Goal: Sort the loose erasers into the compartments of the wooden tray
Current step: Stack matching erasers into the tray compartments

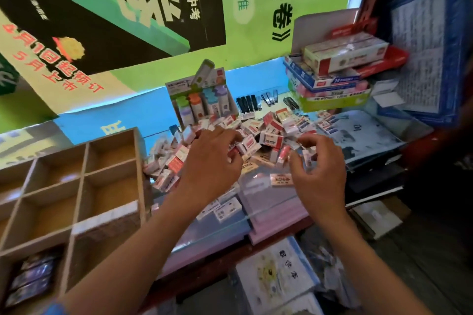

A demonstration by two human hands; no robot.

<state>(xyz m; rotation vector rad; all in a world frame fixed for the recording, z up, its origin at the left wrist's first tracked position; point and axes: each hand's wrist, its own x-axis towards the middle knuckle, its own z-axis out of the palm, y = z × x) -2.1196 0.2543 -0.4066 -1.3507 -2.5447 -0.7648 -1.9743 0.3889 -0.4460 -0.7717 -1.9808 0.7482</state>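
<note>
A heap of loose erasers (268, 133) in red-and-white and blue-and-white sleeves lies on the glass counter. The wooden tray (84, 169) stands at the left, its upper compartments bare inside; the nearest left compartment holds dark packets (30, 276). My left hand (212, 161) reaches into the left part of the heap, with its fingers and thumb curled round an eraser (233, 148). My right hand (320, 171) hovers over the right part, pinching a small eraser (308, 159) between thumb and curled fingers. A few more erasers (225, 208) lie apart near the counter's front.
A display card of correction tapes (202, 100) stands behind the heap. Stacked stationery boxes (332, 77) sit at the back right, black clips (247, 103) beside them. The glass counter edge (230, 225) runs in front, with booklets (279, 273) below it.
</note>
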